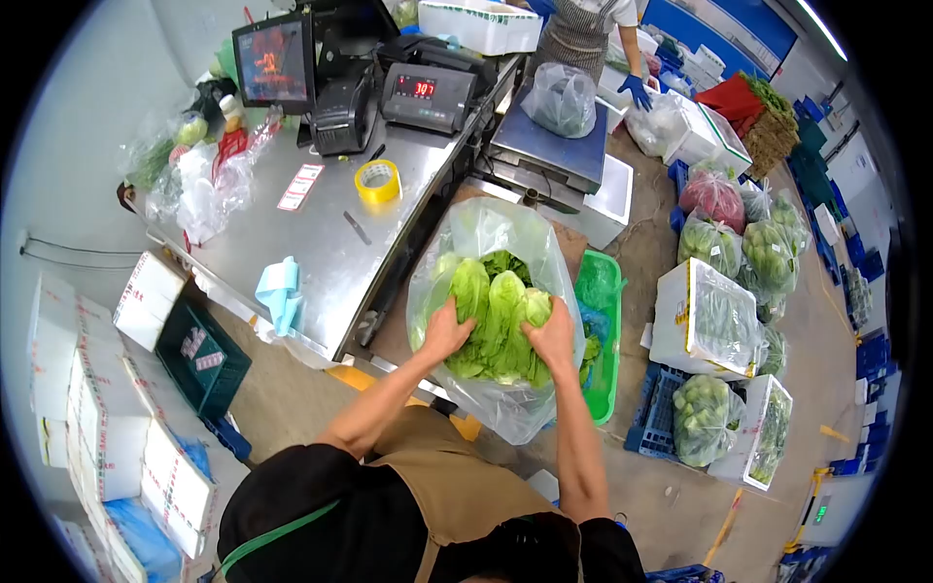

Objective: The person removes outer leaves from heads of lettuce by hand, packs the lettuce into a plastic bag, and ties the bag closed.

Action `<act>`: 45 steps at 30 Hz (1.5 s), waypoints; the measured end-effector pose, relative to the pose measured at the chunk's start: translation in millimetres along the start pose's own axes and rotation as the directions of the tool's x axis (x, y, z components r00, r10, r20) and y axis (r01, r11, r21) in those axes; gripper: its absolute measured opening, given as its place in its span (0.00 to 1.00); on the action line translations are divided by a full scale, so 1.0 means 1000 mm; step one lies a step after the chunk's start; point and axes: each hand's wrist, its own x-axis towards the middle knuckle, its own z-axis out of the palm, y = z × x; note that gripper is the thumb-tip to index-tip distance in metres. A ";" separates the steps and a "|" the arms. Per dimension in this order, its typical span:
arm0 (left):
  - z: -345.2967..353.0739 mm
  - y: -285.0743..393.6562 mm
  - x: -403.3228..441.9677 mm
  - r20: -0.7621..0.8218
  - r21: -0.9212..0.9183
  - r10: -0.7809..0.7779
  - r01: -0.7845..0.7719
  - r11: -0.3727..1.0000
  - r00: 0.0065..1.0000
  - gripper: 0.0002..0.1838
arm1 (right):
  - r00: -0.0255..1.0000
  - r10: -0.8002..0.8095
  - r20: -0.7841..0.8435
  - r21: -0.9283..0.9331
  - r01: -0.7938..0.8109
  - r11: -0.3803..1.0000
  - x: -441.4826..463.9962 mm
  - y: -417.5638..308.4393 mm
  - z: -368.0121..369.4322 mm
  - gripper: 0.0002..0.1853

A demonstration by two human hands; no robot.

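Several heads of romaine lettuce (505,325) lie side by side in a large clear plastic bag (496,222), whose mouth is spread wide in front of me. My left hand (447,330) grips the lettuce from the left side, fingers curled against the leaves. On the opposite side my right hand (552,335) closes around the right-hand heads. Both hands are inside the bag's rim, and some fingertips are hidden among leaves. Just right of the bag stands a green plastic basket (607,340) with some leaves and blue plastic in it.
To the left, a metal table (335,228) carries yellow tape (377,182), a knife (357,227) and a scale display (424,97). Ahead, a bagged item sits on a platform scale (549,146); a co-worker's blue-gloved hand (636,92) is beyond. Bagged vegetables (707,420) stand right.
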 end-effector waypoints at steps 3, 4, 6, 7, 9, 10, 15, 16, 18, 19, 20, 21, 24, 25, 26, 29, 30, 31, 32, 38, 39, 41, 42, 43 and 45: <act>-0.037 0.022 0.033 0.204 0.185 -0.052 0.014 0.983 0.978 0.33 | 0.998 -0.027 0.060 -0.059 0.030 0.998 0.018 0.002 0.002 0.32; -0.062 0.047 0.041 0.216 0.266 -0.100 0.040 0.963 0.971 0.33 | 0.997 -0.021 0.068 -0.046 0.024 0.999 0.020 0.000 0.001 0.31; -0.075 0.060 0.059 0.086 0.362 -0.023 -0.010 0.932 0.996 0.30 | 0.995 -0.047 0.089 -0.058 0.052 0.997 0.020 -0.008 -0.006 0.30; -0.074 0.061 0.067 -0.056 0.387 0.108 -0.078 0.919 0.993 0.27 | 0.991 -0.081 0.103 -0.081 0.090 0.993 0.019 -0.016 -0.011 0.29; -0.072 0.055 0.094 -0.129 0.285 0.237 -0.193 0.939 0.963 0.22 | 0.977 -0.160 0.141 -0.102 0.175 0.979 0.020 -0.043 -0.021 0.28; -0.063 0.044 0.119 -0.065 0.135 0.244 -0.233 0.963 0.968 0.20 | 0.965 -0.203 0.164 -0.103 0.221 0.970 0.020 -0.060 -0.028 0.27; -0.116 0.102 0.179 -0.157 -0.277 0.250 -0.286 0.917 0.955 0.11 | 0.877 -0.126 0.463 0.049 0.117 0.992 0.062 -0.114 -0.032 0.33; -0.130 0.113 0.189 -0.129 -0.238 0.292 -0.315 0.919 0.948 0.12 | 0.852 -0.101 0.515 0.045 0.091 0.995 0.080 -0.114 -0.021 0.34; -0.148 0.130 0.198 -0.083 -0.220 0.378 -0.387 0.896 0.922 0.12 | 0.765 0.025 0.644 0.229 -0.224 0.947 0.114 -0.110 0.011 0.31; -0.153 0.138 0.200 -0.066 -0.240 0.423 -0.426 0.872 0.904 0.12 | 0.702 0.065 0.709 0.295 -0.379 0.877 0.131 -0.109 0.022 0.30; -0.157 0.142 0.202 -0.049 -0.261 0.466 -0.462 0.848 0.883 0.12 | 0.717 0.094 0.690 0.312 -0.413 0.856 0.146 -0.108 0.030 0.29; -0.160 0.143 0.206 -0.027 -0.272 0.461 -0.450 0.850 0.887 0.12 | 0.730 0.123 0.673 0.330 -0.445 0.832 0.160 -0.109 0.036 0.28; -0.166 0.145 0.214 0.035 -0.330 0.455 -0.419 0.846 0.890 0.12 | 0.800 0.124 0.587 0.393 -0.415 0.821 0.208 -0.102 0.063 0.29; -0.168 0.148 0.212 0.052 -0.366 0.460 -0.411 0.835 0.887 0.12 | 0.826 0.108 0.553 0.412 -0.383 0.827 0.224 -0.094 0.077 0.30; -0.167 0.148 0.211 0.068 -0.402 0.465 -0.402 0.823 0.883 0.11 | 0.884 0.040 0.466 0.475 -0.288 0.832 0.243 -0.071 0.110 0.29; -0.157 0.146 0.216 0.115 -0.598 0.518 -0.357 0.718 0.848 0.10 | 0.970 -0.133 0.203 0.569 -0.007 0.823 0.283 -0.010 0.203 0.28; -0.160 0.151 0.214 0.182 -0.646 0.517 -0.295 0.704 0.836 0.10 | 0.972 -0.170 0.164 0.560 0.050 0.827 0.288 -0.009 0.214 0.28; -0.160 0.152 0.212 0.192 -0.650 0.538 -0.304 0.696 0.821 0.11 | 0.971 -0.203 0.128 0.547 0.101 0.831 0.291 -0.008 0.224 0.29; -0.156 0.150 0.214 0.193 -0.639 0.514 -0.290 0.712 0.836 0.12 | 0.968 -0.221 0.120 0.528 0.126 0.840 0.295 -0.006 0.232 0.29; -0.155 0.147 0.234 0.252 -0.642 0.456 -0.205 0.739 0.853 0.18 | 0.927 -0.309 0.211 0.466 0.183 0.865 0.288 -0.014 0.208 0.32; -0.155 0.147 0.236 0.252 -0.628 0.465 -0.222 0.746 0.849 0.18 | 0.927 -0.323 0.193 0.478 0.199 0.855 0.269 -0.017 0.186 0.32; -0.158 0.149 0.238 0.266 -0.639 0.440 -0.184 0.747 0.858 0.18 | 0.982 -0.186 0.023 0.062 0.184 0.981 0.198 -0.030 0.120 0.41; -0.158 0.150 0.239 0.270 -0.646 0.426 -0.165 0.745 0.863 0.18 | 0.987 -0.156 -0.038 0.043 0.157 0.987 0.168 -0.028 0.103 0.43; -0.156 0.152 0.239 0.261 -0.643 0.442 -0.187 0.742 0.858 0.18 | 0.999 -0.024 0.044 -0.082 0.028 0.996 0.132 -0.023 0.094 0.45; -0.150 0.157 0.239 0.250 -0.636 0.475 -0.227 0.738 0.844 0.18 | 0.969 0.192 0.154 -0.197 -0.161 0.967 0.083 -0.019 0.085 0.46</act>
